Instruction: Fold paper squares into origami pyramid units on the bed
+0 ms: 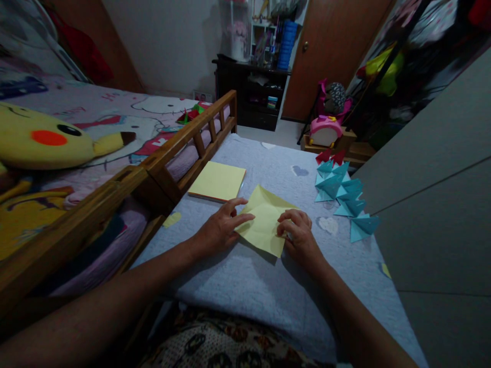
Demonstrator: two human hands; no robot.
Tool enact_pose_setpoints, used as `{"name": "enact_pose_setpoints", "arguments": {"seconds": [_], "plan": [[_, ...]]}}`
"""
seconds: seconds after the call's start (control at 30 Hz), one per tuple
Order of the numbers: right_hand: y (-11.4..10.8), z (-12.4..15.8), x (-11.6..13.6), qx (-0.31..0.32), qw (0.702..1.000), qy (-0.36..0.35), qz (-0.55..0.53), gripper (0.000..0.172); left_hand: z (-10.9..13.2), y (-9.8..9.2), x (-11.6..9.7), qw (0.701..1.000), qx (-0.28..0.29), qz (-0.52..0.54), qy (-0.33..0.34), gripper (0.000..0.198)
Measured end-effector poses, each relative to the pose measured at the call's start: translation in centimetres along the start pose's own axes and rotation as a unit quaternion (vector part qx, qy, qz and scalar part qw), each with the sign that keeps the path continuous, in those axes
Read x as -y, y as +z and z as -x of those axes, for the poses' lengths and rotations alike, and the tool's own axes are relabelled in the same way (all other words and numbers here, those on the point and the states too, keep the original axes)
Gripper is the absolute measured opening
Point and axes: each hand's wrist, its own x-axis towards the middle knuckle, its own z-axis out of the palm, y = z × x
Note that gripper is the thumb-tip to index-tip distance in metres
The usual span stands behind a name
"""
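A creased square of yellow paper (pixel 264 217) lies unfolded on the pale blue cloth, its edges slightly raised. At the paper's left corner is my left hand (pixel 226 225), thumb and forefinger apart, the fingertips touching the sheet. My right hand (pixel 297 230) has its fingers curled at the right side of the same sheet, pinching that edge. Just beyond my left hand sits a stack of yellow paper (pixel 218 181). Several folded blue paper pieces (pixel 332 183) stand at the right, with red ones (pixel 330 156) behind them.
A wooden bed rail (pixel 187 138) runs along the left, with a yellow plush toy (pixel 49 138) on the bed beyond it. A pale panel (pixel 433 204) borders the right side. Past the far edge stand a dark cabinet (pixel 249 92) and a pink toy (pixel 326 131).
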Motion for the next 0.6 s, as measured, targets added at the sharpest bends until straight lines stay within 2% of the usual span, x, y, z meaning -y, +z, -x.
{"name": "enact_pose_setpoints", "arguments": {"seconds": [0.13,0.23,0.43,0.53,0.6], "plan": [[-0.3,0.2,-0.7,-0.032,0.999,-0.033,0.009,0.018,-0.6,-0.4,-0.5,0.992,-0.078,-0.044,0.093,0.024],[-0.9,0.3,-0.7,-0.036,0.999,-0.025,0.029,0.020,-1.4,-1.0,-1.2,0.976,-0.107,-0.106,0.158,0.020],[-2.5,1.8,0.6,0.027,0.998,-0.019,0.052,0.021,-2.2,-0.9,-2.7,0.947,-0.075,-0.205,0.235,0.016],[-3.0,3.0,1.1,0.034,0.996,-0.022,0.074,0.014,-2.1,-0.2,-3.2,0.941,-0.059,-0.233,0.237,0.018],[-3.1,3.7,1.1,0.037,0.995,-0.019,0.092,0.011,-2.0,0.3,-3.5,0.942,-0.024,-0.246,0.229,0.019]]}}
